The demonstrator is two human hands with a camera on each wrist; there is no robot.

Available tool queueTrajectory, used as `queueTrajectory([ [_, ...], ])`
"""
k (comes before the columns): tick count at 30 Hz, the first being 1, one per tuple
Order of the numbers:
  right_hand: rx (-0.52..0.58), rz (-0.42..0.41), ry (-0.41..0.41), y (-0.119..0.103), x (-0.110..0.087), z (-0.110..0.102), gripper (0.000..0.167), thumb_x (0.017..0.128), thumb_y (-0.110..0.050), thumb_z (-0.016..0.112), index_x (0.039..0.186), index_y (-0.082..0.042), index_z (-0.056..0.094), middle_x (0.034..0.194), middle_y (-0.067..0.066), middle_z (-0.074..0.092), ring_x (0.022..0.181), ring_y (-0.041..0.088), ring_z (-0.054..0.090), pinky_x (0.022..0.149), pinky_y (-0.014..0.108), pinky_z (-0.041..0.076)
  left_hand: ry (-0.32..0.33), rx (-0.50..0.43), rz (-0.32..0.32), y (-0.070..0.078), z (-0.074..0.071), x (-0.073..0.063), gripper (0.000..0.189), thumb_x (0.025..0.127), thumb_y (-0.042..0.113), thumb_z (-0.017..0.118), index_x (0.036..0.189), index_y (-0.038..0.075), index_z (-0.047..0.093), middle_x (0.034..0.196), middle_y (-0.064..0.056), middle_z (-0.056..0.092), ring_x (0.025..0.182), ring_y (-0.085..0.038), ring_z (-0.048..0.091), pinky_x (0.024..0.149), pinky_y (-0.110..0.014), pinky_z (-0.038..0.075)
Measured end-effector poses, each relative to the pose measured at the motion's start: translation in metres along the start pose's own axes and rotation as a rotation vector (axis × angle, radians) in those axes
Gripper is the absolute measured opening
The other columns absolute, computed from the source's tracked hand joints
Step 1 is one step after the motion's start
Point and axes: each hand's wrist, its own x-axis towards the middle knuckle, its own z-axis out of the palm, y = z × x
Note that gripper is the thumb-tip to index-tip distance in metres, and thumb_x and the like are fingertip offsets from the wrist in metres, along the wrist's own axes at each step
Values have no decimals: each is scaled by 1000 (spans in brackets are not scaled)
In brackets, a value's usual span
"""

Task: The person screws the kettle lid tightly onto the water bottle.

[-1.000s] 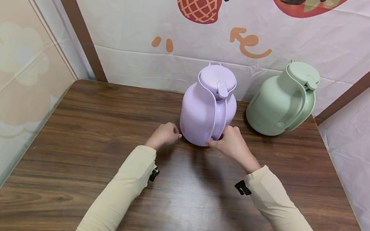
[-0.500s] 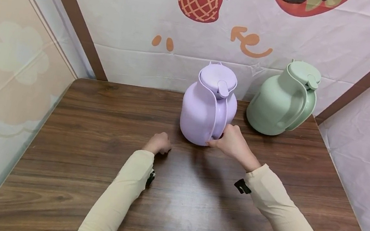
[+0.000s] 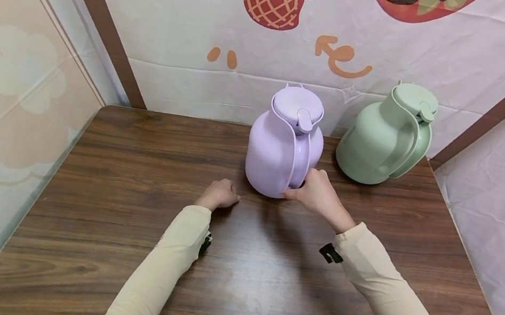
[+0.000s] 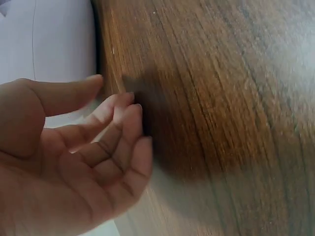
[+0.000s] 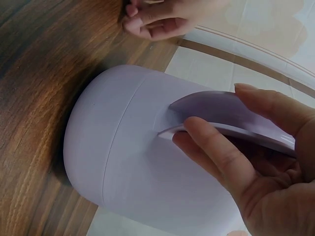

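Observation:
A lilac thermos jug (image 3: 273, 149) stands upright on the wooden table, its round lid closed and its handle facing me. My right hand (image 3: 319, 196) grips the lower part of the handle. In the right wrist view, the thumb lies on one side of the jug's handle (image 5: 211, 101) and the fingers on the other. My left hand (image 3: 219, 194) is low over the table, left of the jug and apart from it. Seen in the left wrist view, its fingers (image 4: 125, 172) are loosely curled, the palm holds nothing and the thumb is held away.
A sage green thermos jug (image 3: 374, 137) of the same shape stands at the back right, its handle turned to the right. Behind the table (image 3: 137, 147) hangs a printed white cloth (image 3: 173, 33). Another cloth (image 3: 20, 119) runs along the left side.
My left hand has drawn back from the lilac jug's base toward me and to the left, then shifted slightly. The right hand keeps its grip on the handle; both jugs stand where they were.

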Motion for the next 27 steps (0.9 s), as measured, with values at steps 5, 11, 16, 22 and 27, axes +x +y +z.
queueTrajectory([
  [5, -4, -4, 10, -1, 0, 0, 26, 68, -19, 75, 78, 2, 63, 66, 10, 61, 60, 21, 54, 56, 36, 46, 94, -109, 99, 8, 2, 2, 35, 87, 20, 58, 116, 0, 55, 100, -12, 63, 98, -28, 55, 84, -38, 43],
  [11, 2, -13, 22, -1, -1, 1, 28, 67, -18, 76, 81, 3, 63, 70, 11, 63, 64, 22, 58, 59, 37, 47, 143, -202, 144, 20, 1, 6, 43, 89, 23, 58, 123, -1, 48, 103, -14, 60, 103, -30, 52, 86, -40, 41],
  [16, 9, -30, 26, 0, -1, 1, 28, 67, -17, 76, 82, 2, 64, 70, 11, 64, 65, 22, 58, 59, 37, 47, 138, -222, 138, 22, 3, 8, 42, 91, 26, 55, 123, -1, 48, 102, -13, 59, 101, -29, 52, 84, -40, 41],
  [22, 19, -53, 29, 2, -1, 1, 28, 66, -17, 77, 83, 3, 64, 73, 11, 65, 68, 23, 60, 61, 37, 48, 117, -246, 144, 17, 7, 8, 45, 93, 26, 53, 129, 1, 44, 110, -13, 59, 106, -29, 51, 88, -40, 40],
  [27, 19, -41, 22, 0, -1, 0, 30, 66, -18, 78, 85, 1, 65, 76, 11, 66, 71, 24, 61, 63, 38, 48, 108, -240, 153, 15, 7, 6, 45, 93, 25, 52, 129, -1, 44, 111, -14, 59, 110, -31, 49, 90, -41, 38],
])
